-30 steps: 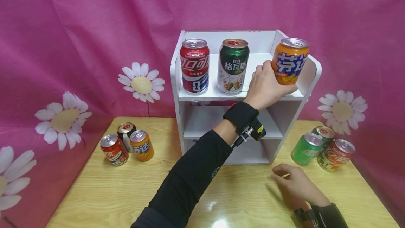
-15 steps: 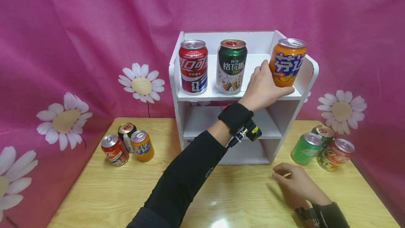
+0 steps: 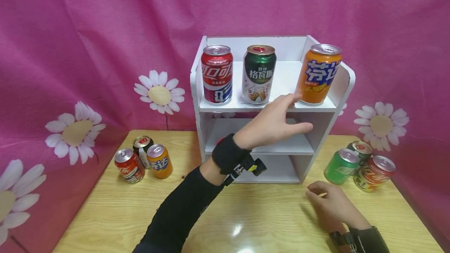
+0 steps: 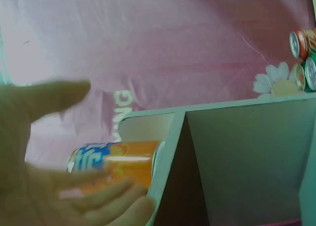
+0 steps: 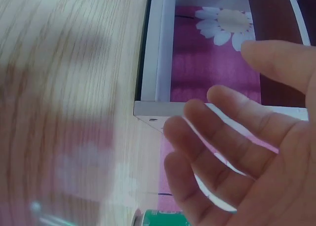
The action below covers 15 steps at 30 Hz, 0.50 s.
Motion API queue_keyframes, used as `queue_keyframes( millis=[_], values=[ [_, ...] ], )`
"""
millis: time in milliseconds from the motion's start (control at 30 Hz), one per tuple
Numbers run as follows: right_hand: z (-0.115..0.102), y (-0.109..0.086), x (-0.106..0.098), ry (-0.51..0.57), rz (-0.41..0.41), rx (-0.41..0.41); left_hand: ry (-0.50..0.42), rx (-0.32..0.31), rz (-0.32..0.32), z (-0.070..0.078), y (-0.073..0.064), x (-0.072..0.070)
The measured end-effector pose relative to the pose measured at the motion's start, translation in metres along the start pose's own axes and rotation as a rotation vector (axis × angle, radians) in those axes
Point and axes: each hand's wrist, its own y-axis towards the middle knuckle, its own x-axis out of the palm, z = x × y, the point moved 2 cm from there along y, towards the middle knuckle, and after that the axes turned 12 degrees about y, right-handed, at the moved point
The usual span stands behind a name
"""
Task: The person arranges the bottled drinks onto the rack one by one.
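- Left hand (image 3: 272, 122): thumb and fingers spread wide with nothing gripped, fingertips at the lower side of the orange can (image 3: 319, 77); whether they touch it I cannot tell
- Orange can: upright at the front right corner of the top board of the white shelf (image 3: 346, 79)
- Red can (image 3: 217, 74): upright at that board's front left corner, with the green-and-white can (image 3: 259, 74) between it and the orange one, near the front edge
- Right hand (image 3: 332, 202): over the tabletop (image 3: 274, 214), near the shelf's bottom right front corner, fingers loosely bent, a narrow gap to the thumb, holding nothing
- Three cans (image 3: 159, 162) cluster near the tabletop's left edge, three more (image 3: 341, 167) near its right edge, all upright
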Motion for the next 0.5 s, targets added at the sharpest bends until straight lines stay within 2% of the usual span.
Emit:
queue_keyframes(
  millis=[133,167,233,333,400,500],
  values=[
    [0.001,0.001,-0.003,-0.023,0.006,0.031,0.026,0.17,-0.112,-0.017,-0.029,0.002],
    [0.001,0.0,-0.004,-0.026,0.006,0.042,0.03,0.203,-0.137,-0.022,-0.037,0.004],
    [0.002,-0.001,-0.007,-0.035,0.009,0.052,0.047,0.23,-0.185,-0.033,-0.051,0.008],
    [0.003,-0.003,-0.01,-0.055,0.01,0.065,0.045,0.205,-0.238,-0.052,-0.072,0.013],
    [0.004,-0.004,-0.011,-0.072,0.01,0.067,0.008,0.144,-0.257,-0.065,-0.087,0.015],
    [0.009,-0.005,-0.016,-0.088,-0.003,0.101,-0.083,0.038,-0.251,-0.087,-0.111,0.015]
  ],
)
